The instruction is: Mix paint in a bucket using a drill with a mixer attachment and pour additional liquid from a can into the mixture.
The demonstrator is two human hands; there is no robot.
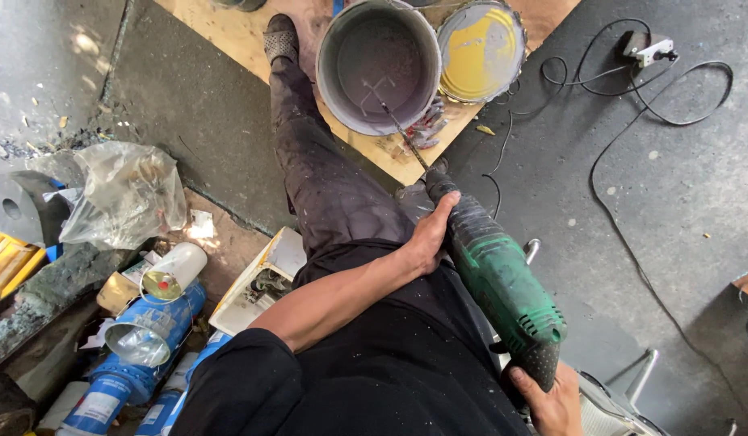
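A green power drill (503, 282) is being held with both hands, low in front of the body. It is being pointed down and away, so that its long thin mixing rod (397, 121) is reaching into the grey bucket (380, 64). The bucket is being kept on a wooden board (229, 32), most likely so the floor is not being splashed. The rod's tip is sitting in the purple-grey paint near the bottom of the bucket.

The front of the drill is being steadied by the left hand (429, 238). Its fingers (443, 211) are being wrapped close around the dark neck of the drill, just behind the rod. They are clamped on it, with no gap to be seen. The back handle is being gripped by the right hand (552, 400). Its fingers are being curled tight round the black grip, though part of the hand is being cut off by the edge of the view.

A round lid (481, 50) with yellow paint on it is lying just beside the bucket. A black cable (632, 105) is looping over the grey floor to a plug. Blue cans (152, 327) and a crumpled plastic bag (123, 194) are lying on the left side.
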